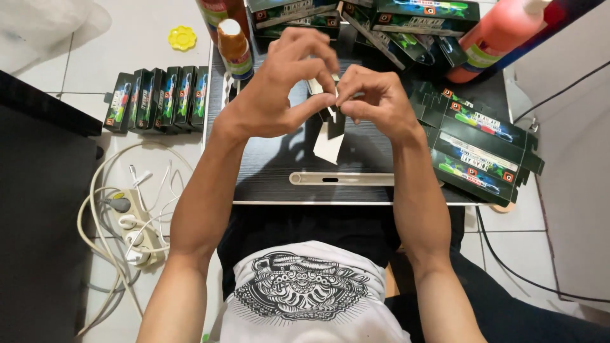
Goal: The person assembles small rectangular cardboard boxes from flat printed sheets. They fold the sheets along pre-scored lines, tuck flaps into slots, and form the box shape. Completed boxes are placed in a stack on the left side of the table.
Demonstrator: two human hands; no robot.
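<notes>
1. A dark worktop stands over a white tiled floor.
2. Above its middle, the left hand and right hand both pinch a small carton blank, dark outside and white inside, held off the worktop.
3. Judging by the grip, the fold goes best with fingertips kept on the crease and the white flap hanging free.
4. Flat green-and-black blanks crowd the right edge; finished boxes line the floor at left.
5. A small capped bottle stands just behind the left hand, close enough to be knocked.
6. A power strip with cables lies on the floor.
</notes>
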